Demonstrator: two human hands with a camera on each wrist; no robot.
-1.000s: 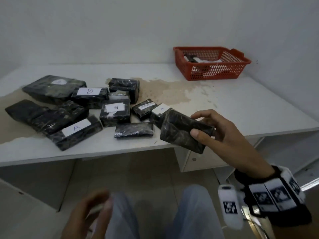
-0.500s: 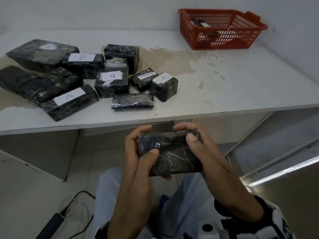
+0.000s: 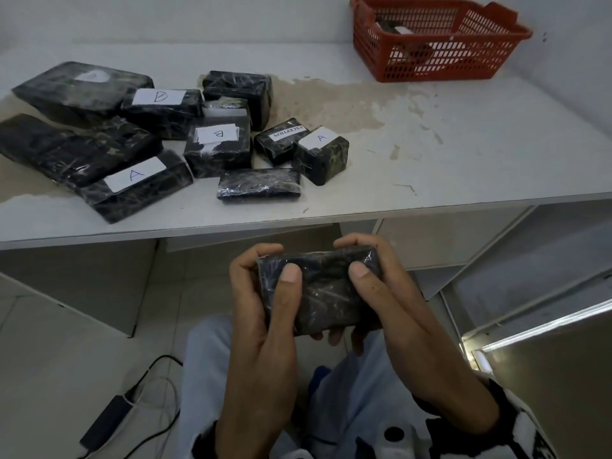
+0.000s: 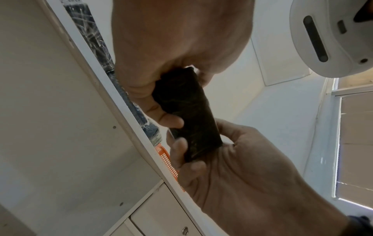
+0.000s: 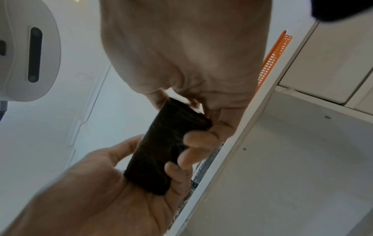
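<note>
Gripping black parcel, left hand now joining right hand, fingers curled round it, lowered below table edge

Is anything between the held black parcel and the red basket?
Nothing visible. The left hand and right hand grip the parcel before the table edge; the surface toward the red basket is bare, and the other parcels lie left of that path.

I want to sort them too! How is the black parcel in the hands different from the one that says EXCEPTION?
The held parcel shows no label; the EXCEPTION parcel has a white printed one. The held parcel is gripped off the table by the left hand and right hand; the EXCEPTION parcel lies on the table. Both are wrapped in shiny black film.
</note>
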